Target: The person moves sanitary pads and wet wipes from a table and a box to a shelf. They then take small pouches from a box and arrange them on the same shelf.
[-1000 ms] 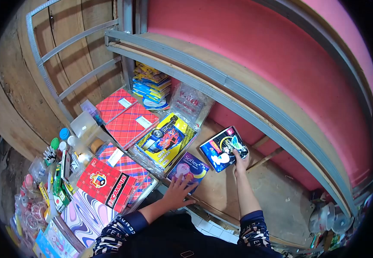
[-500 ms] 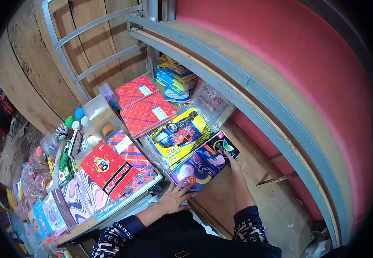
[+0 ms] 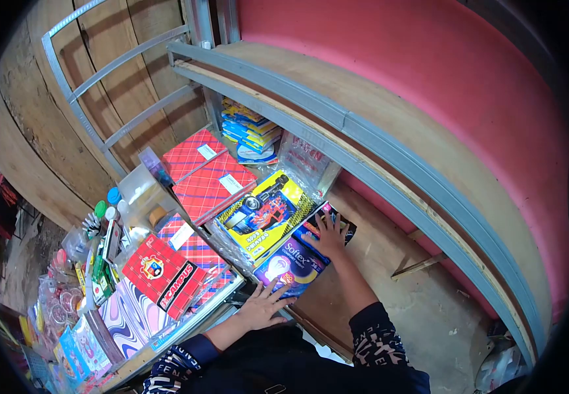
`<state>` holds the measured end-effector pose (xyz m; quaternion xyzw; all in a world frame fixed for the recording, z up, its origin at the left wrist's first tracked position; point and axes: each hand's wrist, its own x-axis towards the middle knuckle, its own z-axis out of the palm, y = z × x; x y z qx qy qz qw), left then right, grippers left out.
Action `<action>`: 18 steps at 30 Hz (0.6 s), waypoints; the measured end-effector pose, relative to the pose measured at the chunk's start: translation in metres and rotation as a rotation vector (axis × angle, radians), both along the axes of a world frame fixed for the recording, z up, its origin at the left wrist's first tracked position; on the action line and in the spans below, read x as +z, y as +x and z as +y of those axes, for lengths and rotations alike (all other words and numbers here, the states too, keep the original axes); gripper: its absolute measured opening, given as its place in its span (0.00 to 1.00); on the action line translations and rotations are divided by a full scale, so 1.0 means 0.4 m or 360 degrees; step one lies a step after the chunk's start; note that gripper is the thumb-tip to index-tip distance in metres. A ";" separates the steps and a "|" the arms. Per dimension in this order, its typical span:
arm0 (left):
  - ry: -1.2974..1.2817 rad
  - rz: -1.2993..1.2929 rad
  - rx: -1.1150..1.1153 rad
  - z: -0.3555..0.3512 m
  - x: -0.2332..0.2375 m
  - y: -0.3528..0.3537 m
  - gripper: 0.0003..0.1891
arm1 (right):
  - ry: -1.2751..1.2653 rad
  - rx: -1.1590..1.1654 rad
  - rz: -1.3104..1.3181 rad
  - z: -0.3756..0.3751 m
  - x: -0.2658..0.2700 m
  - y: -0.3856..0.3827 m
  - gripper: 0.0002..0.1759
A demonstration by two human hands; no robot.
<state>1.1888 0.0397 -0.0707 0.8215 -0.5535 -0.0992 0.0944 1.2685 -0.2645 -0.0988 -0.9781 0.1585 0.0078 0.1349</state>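
Note:
A purple Softex package [image 3: 292, 261] lies beside a yellow drawing book [image 3: 261, 215] with a vehicle picture. My left hand [image 3: 262, 308] rests with spread fingers at the near left edge of the purple package. Across the far right part, over a dark package [image 3: 349, 231], my right hand [image 3: 327, 235] lies flat with its fingers apart. To the left are a red Campus book [image 3: 164, 274] and red plaid books [image 3: 213, 184].
Blue and yellow packets [image 3: 253, 131] are stacked at the back by a metal-edged shelf [image 3: 343, 121]. Bottles and small goods [image 3: 104, 226] crowd the left. Swirl-patterned books [image 3: 130, 312] lie at the front left. A metal rack [image 3: 91, 82] stands against wooden planks.
My right hand has moved from the right edge of the packages onto their top, and its fingers have spread. My left hand stays at the near edge. The view has shifted slightly.

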 end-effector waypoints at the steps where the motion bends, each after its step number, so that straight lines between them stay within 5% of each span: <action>1: 0.0011 -0.0001 -0.0010 0.002 0.001 0.002 0.35 | -0.0092 0.0038 -0.0018 0.022 -0.014 -0.008 0.55; 13: -0.0211 0.0038 -0.0041 0.021 0.028 -0.012 0.38 | -0.0128 0.0022 -0.0011 0.033 0.021 -0.030 0.56; 18: -0.0531 0.0239 0.0040 0.095 0.111 -0.005 0.31 | 0.0078 -0.0231 -0.0884 0.064 0.078 -0.167 0.46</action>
